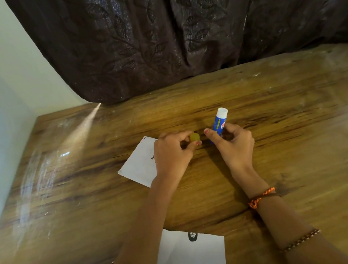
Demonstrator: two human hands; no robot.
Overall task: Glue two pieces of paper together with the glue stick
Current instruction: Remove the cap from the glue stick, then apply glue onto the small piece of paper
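From the head camera, a dark curtain (154,33) hangs behind the wooden table (281,139); the left hand (173,154), pinching what looks like a yellow cap (194,137), covers part of the far paper (138,166). The near paper (193,259) lies between the forearms. The right hand (235,143) grips the glue stick (218,123), tilted, white end up and away.

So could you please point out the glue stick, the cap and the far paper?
glue stick (219,121): head view, blue label.
cap (194,137): head view, round yellow end.
far paper (138,164): head view, bare white middle.

Glue stick (219,124) right of cap (194,137)
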